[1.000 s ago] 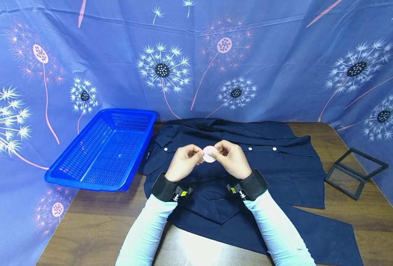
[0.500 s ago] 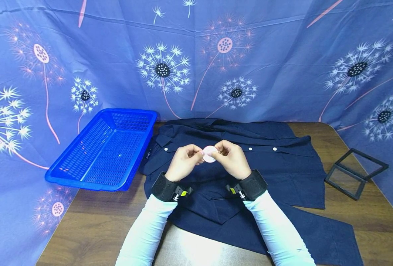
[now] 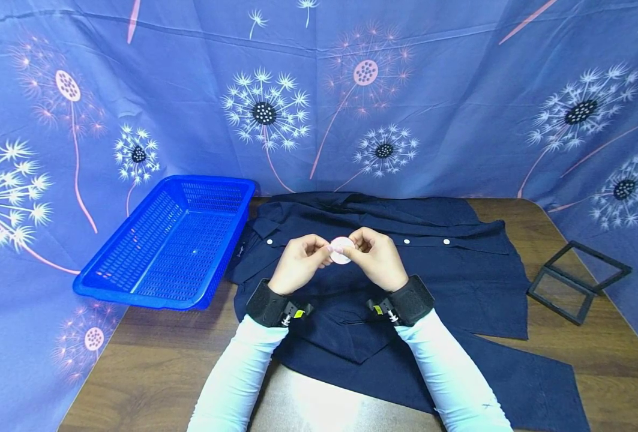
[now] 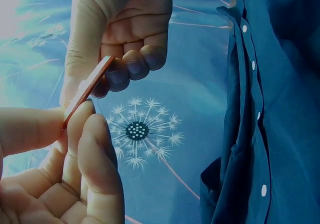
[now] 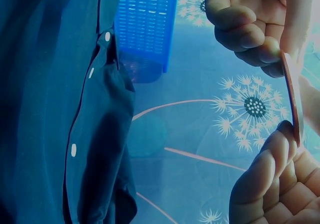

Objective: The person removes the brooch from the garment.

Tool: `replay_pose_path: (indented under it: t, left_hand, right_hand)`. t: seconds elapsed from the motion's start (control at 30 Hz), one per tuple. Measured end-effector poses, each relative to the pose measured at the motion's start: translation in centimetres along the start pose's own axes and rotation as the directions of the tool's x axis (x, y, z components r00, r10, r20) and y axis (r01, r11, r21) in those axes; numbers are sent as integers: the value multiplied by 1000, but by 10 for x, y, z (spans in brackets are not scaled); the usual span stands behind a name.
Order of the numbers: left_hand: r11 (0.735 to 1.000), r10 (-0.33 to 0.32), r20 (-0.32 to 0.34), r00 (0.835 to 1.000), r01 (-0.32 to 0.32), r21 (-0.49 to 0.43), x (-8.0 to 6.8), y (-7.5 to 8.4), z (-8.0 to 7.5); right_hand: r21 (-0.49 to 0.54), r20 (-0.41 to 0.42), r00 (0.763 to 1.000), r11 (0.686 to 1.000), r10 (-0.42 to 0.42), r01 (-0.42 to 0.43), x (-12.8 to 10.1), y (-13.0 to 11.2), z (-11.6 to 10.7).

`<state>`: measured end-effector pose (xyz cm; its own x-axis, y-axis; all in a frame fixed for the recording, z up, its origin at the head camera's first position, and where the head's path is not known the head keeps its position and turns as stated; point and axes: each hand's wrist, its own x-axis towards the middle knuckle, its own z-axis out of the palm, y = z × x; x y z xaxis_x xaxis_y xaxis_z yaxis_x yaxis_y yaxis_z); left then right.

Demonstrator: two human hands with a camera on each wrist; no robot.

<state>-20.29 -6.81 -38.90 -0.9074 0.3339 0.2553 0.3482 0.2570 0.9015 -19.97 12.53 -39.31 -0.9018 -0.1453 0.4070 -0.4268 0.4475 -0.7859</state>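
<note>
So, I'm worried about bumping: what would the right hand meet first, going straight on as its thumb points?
Beyond the disc it pinches, the right hand would probably meet the left hand, holding the disc's other edge; depth is unclear.

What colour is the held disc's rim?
The disc's rim looks reddish, clearest in the left wrist view.

Over the middle of the shirt (image 3: 481, 294), the left hand (image 3: 299, 264) and right hand (image 3: 378, 258) meet at a round disc (image 3: 342, 250), blocking a straight pass across; between the wrists, toward the shirt's near edge, there is a free gap. Left of the shirt the basket (image 3: 180, 252) stands close with raised walls, and behind it the curtain (image 3: 313, 120) bars the way. Right of the shirt, bare table (image 3: 518, 231) leaves room before the black frame (image 3: 569, 279); more free table lies at its near left
</note>
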Motion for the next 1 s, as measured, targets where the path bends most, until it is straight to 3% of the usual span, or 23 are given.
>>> replay_pose_path:
  t: [1.0]
  left_hand:
    - [1000, -6, 1, 1000, 6, -2, 1, -2, -1]
  right_hand:
    - [-10, 20, 1000, 1000, -1, 1, 0, -2, -2]
